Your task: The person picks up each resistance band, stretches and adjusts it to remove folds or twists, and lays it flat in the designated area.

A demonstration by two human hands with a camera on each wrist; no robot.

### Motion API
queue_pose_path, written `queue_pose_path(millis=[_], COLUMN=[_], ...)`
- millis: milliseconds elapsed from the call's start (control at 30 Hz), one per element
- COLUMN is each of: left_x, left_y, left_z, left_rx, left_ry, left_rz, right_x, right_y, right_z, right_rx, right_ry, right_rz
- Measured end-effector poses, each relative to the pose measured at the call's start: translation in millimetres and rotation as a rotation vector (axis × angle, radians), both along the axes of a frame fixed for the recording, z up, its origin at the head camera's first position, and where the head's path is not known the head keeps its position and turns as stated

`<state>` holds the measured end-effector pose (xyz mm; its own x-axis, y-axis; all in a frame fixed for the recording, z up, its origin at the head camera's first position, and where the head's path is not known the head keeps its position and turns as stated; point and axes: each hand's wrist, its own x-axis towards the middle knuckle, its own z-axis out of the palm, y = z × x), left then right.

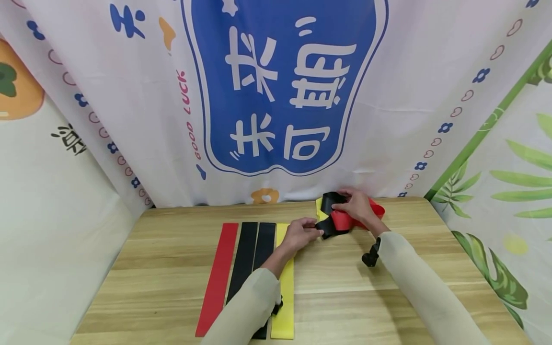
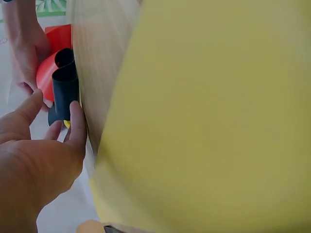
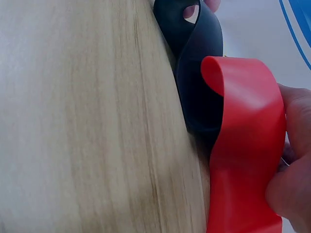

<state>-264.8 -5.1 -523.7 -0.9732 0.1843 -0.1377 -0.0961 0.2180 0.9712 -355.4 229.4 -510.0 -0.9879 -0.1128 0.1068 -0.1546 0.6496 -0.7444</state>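
Located at far right of wooden table (image 1: 345, 297): bundle of bands (image 1: 342, 221), smooth and glossy, curled into loops standing on edge; red at right, black at centre, partly hidden yellow at far left. Left hand (image 1: 299, 235): fingers spread, nearly straight, touching black loop. Right hand (image 1: 355, 208): fingers bent behind bundle; pinching or not, cannot tell. Legible on far curtain (image 1: 164, 120): pink "GOOD LUCK"; white "未来 可期" on blue panel (image 1: 282, 91). Red loop pointing right. Laid flat left of bundle: red strip (image 1: 217, 278), two black strips (image 1: 243, 258), yellow strip (image 1: 288, 287); long axes near to far, red slanting leftward at near end.
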Motion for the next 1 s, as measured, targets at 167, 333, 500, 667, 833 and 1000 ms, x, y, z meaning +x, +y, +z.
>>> queue_pose_path(millis=[167, 333, 500, 667, 833, 1000], left_x=[0.3, 0.7, 1.8, 0.7, -1.3, -1.1], left_y=[7, 14, 19, 24, 27, 28], left_z=[1.6, 3.0, 3.0, 0.3, -1.0, 1.6], left_rx=[-0.034, -0.071, -0.058, -0.014, 0.039, 0.111], left_ry=[0.025, 0.064, 0.084, 0.091, 0.086, 0.034], left_rz=[0.029, 0.052, 0.093, 0.125, 0.151, 0.163], right_x=[-0.4, 1.6, 3.2, 3.7, 3.3, 4.4], right_y=[-1, -1, 0, 1, 4, 8], right_z=[-1.2, -2.2, -1.6, -0.6, 0.1, 4.4], right_rx=[0.039, 0.069, 0.057, 0.056, 0.037, -0.022], right_ry=[0.006, 0.016, 0.022, 0.048, 0.063, 0.044], right_rz=[0.003, 0.011, 0.037, 0.05, 0.042, 0.014])
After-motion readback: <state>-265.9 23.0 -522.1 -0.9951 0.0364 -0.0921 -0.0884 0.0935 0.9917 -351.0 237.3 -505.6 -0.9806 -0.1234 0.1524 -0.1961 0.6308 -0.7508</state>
